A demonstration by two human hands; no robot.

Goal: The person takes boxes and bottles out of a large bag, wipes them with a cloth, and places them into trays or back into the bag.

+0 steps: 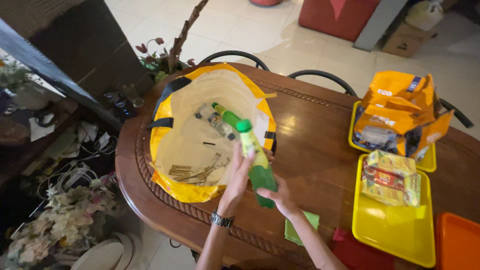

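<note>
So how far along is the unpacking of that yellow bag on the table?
Done: wrapped packs sit on a yellow tray. In hand: both the left hand and right hand hold a green bottle over the yellow bag. Left inside: two more bottles and flat sachets.

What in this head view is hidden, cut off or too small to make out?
- Green bottle: lower part covered by left hand and right hand.
- Small items low in the yellow bag: too small to identify.
- Orange tray: cut off by the right edge.
- Chairs: mostly behind the table.
</note>
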